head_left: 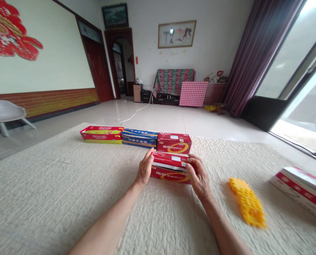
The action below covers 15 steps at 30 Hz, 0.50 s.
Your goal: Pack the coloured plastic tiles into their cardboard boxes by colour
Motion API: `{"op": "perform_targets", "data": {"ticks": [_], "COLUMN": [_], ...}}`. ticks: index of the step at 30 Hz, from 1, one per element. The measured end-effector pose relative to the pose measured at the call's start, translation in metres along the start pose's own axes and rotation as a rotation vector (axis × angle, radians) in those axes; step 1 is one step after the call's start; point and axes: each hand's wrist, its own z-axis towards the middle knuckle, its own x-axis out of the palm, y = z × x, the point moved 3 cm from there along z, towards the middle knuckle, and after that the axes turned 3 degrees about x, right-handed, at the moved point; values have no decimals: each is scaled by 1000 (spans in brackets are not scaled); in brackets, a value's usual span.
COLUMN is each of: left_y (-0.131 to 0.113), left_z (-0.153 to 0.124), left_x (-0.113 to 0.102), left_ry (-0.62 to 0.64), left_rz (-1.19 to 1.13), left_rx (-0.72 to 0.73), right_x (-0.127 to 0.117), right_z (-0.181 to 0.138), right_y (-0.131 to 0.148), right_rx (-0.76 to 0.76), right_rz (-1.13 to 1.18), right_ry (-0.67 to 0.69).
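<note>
A red box (pixel 169 168) with its lid slightly ajar lies on the cream textured cloth (pixel 54 191). My left hand (pixel 145 168) presses against its left end and my right hand (pixel 199 175) grips its right end, fingers over the top edge. Just behind it stands a second red box (pixel 174 142), with a blue box (pixel 139 137) and a red and yellow box (pixel 102 134) in a row to its left.
A yellow studded plastic piece (pixel 247 202) lies to the right of my right hand. A larger white and red carton (pixel 303 191) sits at the right edge. A white chair (pixel 4 112) stands at the far left on the tiled floor.
</note>
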Motion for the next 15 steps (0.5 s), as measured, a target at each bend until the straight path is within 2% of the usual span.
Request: {"op": "perform_targets", "data": {"ticks": [8, 15], "left_y": [6, 1], "left_z": [3, 1], "left_x": [-1, 1], "left_ry": [61, 184], "left_rz": [-373, -394], "left_rx": [-131, -181], "right_x": [-2, -6], "right_z": [1, 3], "right_y": [-2, -6], "right_rx": [-6, 17], "right_rz": [-22, -2], "right_ry": [-11, -37]}}
